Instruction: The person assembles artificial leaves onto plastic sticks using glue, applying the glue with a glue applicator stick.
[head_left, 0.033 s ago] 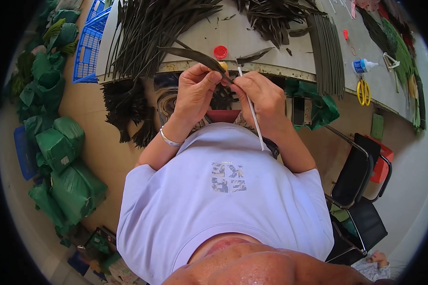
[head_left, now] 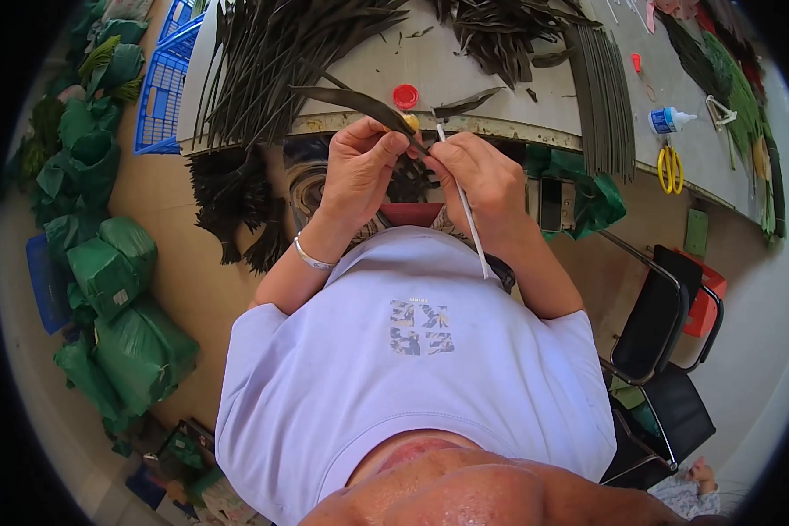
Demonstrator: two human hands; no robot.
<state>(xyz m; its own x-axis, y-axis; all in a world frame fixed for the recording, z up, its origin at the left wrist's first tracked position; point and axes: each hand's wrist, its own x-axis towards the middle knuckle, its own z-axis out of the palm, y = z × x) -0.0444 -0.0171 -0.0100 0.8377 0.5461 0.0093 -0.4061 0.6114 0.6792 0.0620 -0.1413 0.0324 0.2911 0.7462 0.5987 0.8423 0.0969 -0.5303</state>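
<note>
In front of my chest, at the table's front edge, my left hand [head_left: 358, 180] is closed, thumb and fingers pinching a long dark leaf [head_left: 359, 103]. The leaf's tip points out to the left over the tabletop. A small yellow piece [head_left: 410, 123] shows at the left fingertips; what it is I cannot make out. My right hand [head_left: 486, 180] pinches the leaf's lower end, close to the left fingertips. A thin white stick [head_left: 472, 219] runs slantwise along this hand, its upper end near a second dark leaf [head_left: 469, 103]. The fingertips partly hide each other.
On the table [head_left: 535, 110] lie dark stems [head_left: 272, 61], leaves [head_left: 500, 44], a row of stalks [head_left: 600, 96], a red cap [head_left: 405, 95], a glue bottle [head_left: 666, 121] and yellow-handled scissors [head_left: 671, 171]. Green bags [head_left: 136, 351] line the left; a black chair [head_left: 657, 316] stands right.
</note>
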